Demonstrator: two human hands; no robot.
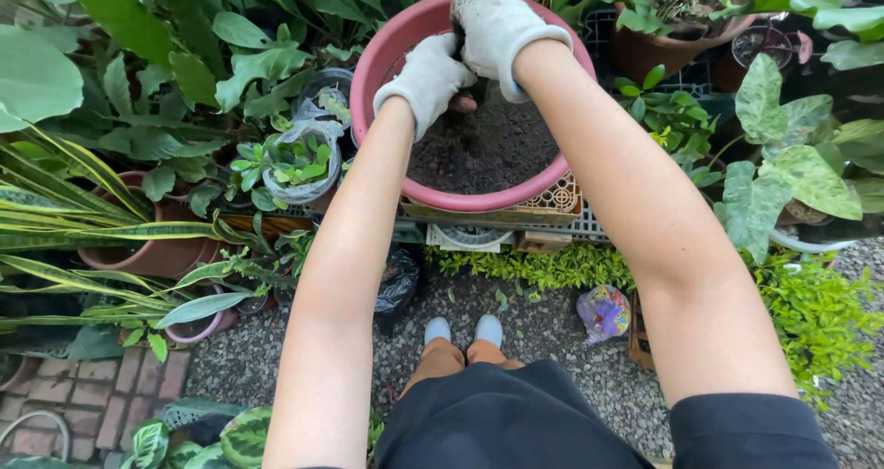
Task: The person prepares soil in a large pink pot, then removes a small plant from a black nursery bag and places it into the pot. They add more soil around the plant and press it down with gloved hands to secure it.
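A large pink plastic pot point(552, 176) half filled with dark soil point(488, 147) stands on a plastic crate in front of me. Both my hands wear pale grey work gloves and reach into the pot at its far side. My left hand point(425, 81) is curled over the soil, with something small and pinkish-brown under its fingers. My right hand point(497, 29) is bent at the wrist just behind it, fingers down in the soil near the rim. What the fingers hold is hidden.
Leafy potted plants crowd the left and right. A small plant in a clear plastic bag point(300, 161) stands left of the pot. Terracotta pots point(147, 253) sit at the left. Gravel ground, a low yellow-green hedge point(534, 266) and a colourful bag point(604, 311) lie below.
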